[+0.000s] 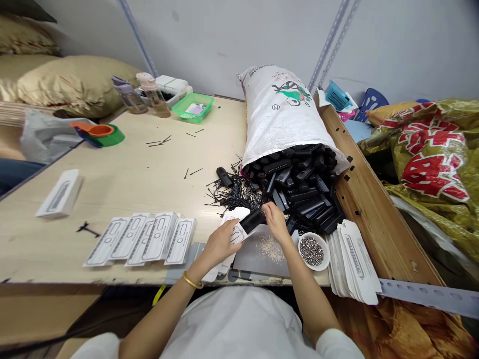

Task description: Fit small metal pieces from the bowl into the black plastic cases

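My left hand (221,244) is closed around a small white printed box (238,233). A long black plastic part (253,220) with a ridged face sticks out of the box's open end, its lower portion hidden inside. My right hand (276,222) pinches the outer end of this black part. Just beyond my hands lie a pile of thin black sticks (241,194) and many similar black plastic parts (309,194), spilling from a white woven sack (280,112). Beside my right forearm stands a white bowl (326,257) of small metal pieces.
Several printed boxes (142,239) lie at front left, another box (62,194) farther left. Flat cartons (354,259) stack at right along a wooden board (385,214). A green basket (193,107), bottles (153,94) and coloured cups (101,133) stand behind. A person's clothed leg (15,172) shows at left.
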`<state>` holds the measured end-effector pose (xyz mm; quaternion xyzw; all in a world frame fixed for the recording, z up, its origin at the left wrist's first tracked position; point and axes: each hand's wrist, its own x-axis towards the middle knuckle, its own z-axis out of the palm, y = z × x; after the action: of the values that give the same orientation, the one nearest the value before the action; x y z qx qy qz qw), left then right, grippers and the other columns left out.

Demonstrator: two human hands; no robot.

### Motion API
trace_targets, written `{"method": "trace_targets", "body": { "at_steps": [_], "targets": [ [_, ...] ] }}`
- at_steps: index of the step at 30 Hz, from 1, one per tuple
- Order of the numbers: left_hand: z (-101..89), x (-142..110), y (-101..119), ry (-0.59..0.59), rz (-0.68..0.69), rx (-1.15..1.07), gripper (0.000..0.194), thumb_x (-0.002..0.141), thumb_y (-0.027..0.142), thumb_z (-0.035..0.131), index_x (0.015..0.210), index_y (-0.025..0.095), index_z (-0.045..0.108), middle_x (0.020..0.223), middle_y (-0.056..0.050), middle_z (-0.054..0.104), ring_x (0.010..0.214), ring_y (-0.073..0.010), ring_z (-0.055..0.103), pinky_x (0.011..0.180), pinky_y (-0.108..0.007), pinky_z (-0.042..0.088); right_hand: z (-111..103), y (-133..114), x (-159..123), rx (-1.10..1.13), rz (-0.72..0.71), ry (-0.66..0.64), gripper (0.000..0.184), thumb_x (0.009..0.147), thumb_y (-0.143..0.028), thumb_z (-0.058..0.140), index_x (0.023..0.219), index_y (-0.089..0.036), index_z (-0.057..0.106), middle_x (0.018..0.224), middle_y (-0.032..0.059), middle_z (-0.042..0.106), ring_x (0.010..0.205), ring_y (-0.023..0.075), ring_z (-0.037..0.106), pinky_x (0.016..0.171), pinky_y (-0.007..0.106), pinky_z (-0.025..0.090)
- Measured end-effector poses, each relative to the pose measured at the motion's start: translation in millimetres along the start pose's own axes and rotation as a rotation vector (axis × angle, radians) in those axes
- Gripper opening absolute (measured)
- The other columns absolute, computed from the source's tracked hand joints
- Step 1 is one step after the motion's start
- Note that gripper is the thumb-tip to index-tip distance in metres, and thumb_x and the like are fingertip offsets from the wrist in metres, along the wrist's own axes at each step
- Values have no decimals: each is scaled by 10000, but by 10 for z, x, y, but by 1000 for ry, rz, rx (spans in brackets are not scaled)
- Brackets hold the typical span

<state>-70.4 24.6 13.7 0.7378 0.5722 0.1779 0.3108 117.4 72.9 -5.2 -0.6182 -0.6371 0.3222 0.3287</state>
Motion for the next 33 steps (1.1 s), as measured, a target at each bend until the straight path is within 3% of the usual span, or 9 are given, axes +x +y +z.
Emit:
{"method": "trace_targets", "body": {
  "at_steps": [3, 8, 12, 16, 20, 22, 26, 28, 33],
  "targets": [
    [4, 10, 38, 57, -17, -222, 589, 717, 295, 663, 1255, 143, 475, 1229, -112, 592, 1132, -246, 559, 995, -378, 416, 142, 106, 263, -81, -21, -3, 115, 824, -179, 559, 718, -185, 603, 880, 97, 619, 913, 217, 501, 842, 326, 382],
    [190, 44, 175, 118, -41, -430, 728, 690, 360, 709, 1320, 151, 410, 1309, -127, 538, 1212, -258, 505, 1055, -414, 365, 97, 236, 308, -17, -36, 1, 182, 744, -122, 605, 582, -185, 550, 787, 71, 609, 871, 197, 510, 848, 325, 401],
    [416, 96, 218, 191, -86, -492, 800, 683, 376, 731, 1358, 155, 364, 1364, -152, 474, 1278, -282, 447, 1073, -439, 338, -172, 160, 158, 143, 12, 109, 134, 842, -295, 522, 823, -184, 596, 739, 17, 603, 694, 152, 557, 707, 301, 467],
    [553, 115, 258, 251, -6, -474, 808, 739, 341, 686, 1417, 173, 279, 1404, -157, 410, 1348, -281, 355, 1107, -455, 278, -355, -153, -151, 656, 5, 288, 448, 813, -380, 603, 1212, -233, 462, 756, -25, 631, 596, 126, 566, 607, 275, 489],
    [578, 83, 291, 270, 74, -471, 761, 795, 312, 625, 1431, 190, 226, 1418, -151, 387, 1353, -254, 345, 1107, -443, 276, -352, -328, -421, 395, -157, 207, 118, 810, -314, 620, 883, -228, 654, 771, 16, 631, 766, 160, 571, 758, 318, 466],
    [579, 62, 291, 288, 105, -461, 607, 811, 292, 604, 1346, 195, 335, 1351, -136, 451, 1292, -241, 413, 1079, -431, 317, -289, -282, -458, 321, -158, 211, 114, 810, -312, 614, 832, -219, 675, 865, 44, 621, 852, 176, 555, 808, 330, 449],
    [587, 40, 274, 200, 210, -456, 322, 786, 201, 571, 1093, 197, 473, 1206, -108, 540, 1178, -231, 503, 1026, -426, 383, -60, -144, -424, 514, 21, 280, 308, 735, -312, 671, 1014, -201, 603, 965, 37, 584, 835, 157, 549, 759, 294, 457],
    [580, 43, 271, 165, 211, -480, 442, 756, 188, 580, 1171, 186, 428, 1283, -137, 502, 1226, -244, 482, 1043, -433, 375, 59, -144, -442, 519, 26, 256, 199, 786, -322, 616, 941, -198, 597, 892, 22, 593, 805, 154, 549, 749, 292, 447],
    [515, 52, 303, 87, 90, -654, 752, 804, 217, 537, 1434, 173, 127, 1404, -202, 429, 1272, -239, 474, 1033, -422, 394, 174, -258, -610, 284, -253, 272, 134, 857, -306, 543, 820, -211, 630, 921, 57, 624, 942, 199, 547, 858, 352, 425]
  ]
}}
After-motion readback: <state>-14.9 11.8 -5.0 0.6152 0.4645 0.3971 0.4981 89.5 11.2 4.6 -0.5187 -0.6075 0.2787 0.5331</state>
